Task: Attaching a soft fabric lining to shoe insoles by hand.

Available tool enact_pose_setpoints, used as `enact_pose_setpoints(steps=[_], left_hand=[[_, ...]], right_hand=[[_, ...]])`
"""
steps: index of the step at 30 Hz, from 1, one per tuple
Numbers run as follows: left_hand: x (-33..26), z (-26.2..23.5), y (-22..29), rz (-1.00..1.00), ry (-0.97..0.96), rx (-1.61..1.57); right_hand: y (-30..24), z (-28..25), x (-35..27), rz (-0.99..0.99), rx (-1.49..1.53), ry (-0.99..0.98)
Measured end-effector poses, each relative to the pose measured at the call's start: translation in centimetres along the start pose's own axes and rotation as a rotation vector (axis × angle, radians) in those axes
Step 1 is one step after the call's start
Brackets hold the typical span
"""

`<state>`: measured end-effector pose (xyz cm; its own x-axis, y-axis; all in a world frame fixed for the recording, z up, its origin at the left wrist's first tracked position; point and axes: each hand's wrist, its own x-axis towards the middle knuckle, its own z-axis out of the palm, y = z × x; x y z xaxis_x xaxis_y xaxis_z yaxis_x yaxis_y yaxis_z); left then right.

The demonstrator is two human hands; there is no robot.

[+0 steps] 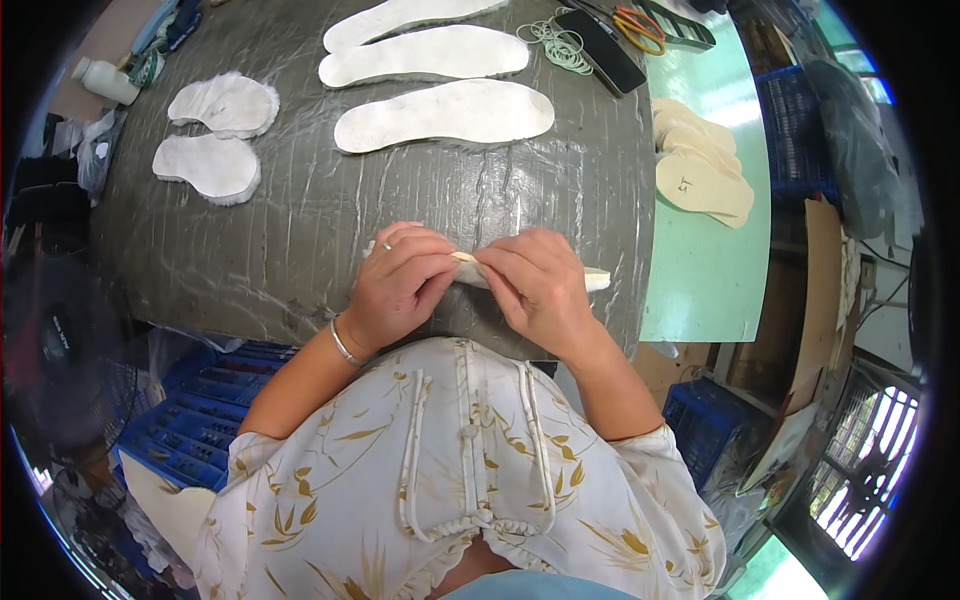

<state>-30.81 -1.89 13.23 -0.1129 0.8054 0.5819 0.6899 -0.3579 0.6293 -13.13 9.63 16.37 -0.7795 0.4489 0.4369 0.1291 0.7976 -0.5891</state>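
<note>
Near the front edge of the table, I hold a pale fleecy insole (473, 274) seen almost edge-on. My left hand (402, 283) is closed on its edge left of its middle, with thumb and fingertips pinched together. Close beside it, my right hand (536, 286) pinches the same edge, and one end of the insole sticks out past that hand. Most of the insole's faces are hidden by my hands and its tilt. Farther off lie long white insoles (445, 115) with fuzzy rims, and to the left some shorter fluffy insoles (208, 168).
Cream insole shapes (705, 188) overlap on a green surface (700, 300) at the right. Pale rubber bands (565, 48), a black phone (603, 52) and orange-handled scissors (640, 30) lie at the far right. A white bottle (106, 82) lies far left; blue crates (205, 415) stand below the table.
</note>
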Motion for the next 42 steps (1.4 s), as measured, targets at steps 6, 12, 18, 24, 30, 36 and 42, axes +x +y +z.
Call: enact_pose_setpoints(steps=[6, 12, 18, 24, 30, 36, 42], left_hand=[[0.1, -0.1, 0.0, -0.002, -0.004, -0.015], [-0.6, -0.4, -0.4, -0.102, -0.036, -0.177], [-0.7, -2.5, -0.9, -0.158, -0.093, -0.102], [-0.9, -2.0, -1.0, -0.185, -0.074, -0.151], [-1.2, -1.7, -1.3, -0.201, -0.060, -0.215], [-1.5, -1.8, -1.3, -0.197, -0.020, -0.298], [-2.3, -1.7, -2.1, -0.225, -0.001, -0.283]], right_hand=[[-0.5, -0.4, 0.4, 0.054, 0.022, -0.056], [-0.3, 0.2, 0.4, 0.032, 0.007, -0.039], [-0.7, 0.3, 0.1, 0.085, 0.015, -0.046], [-0.9, 0.1, 0.4, 0.077, 0.027, -0.064], [-2.1, -0.1, 1.5, 0.189, 0.081, -0.083], [-2.3, 1.3, 2.0, 0.114, -0.017, -0.138], [-2.6, 1.6, 2.3, 0.097, -0.035, -0.128]])
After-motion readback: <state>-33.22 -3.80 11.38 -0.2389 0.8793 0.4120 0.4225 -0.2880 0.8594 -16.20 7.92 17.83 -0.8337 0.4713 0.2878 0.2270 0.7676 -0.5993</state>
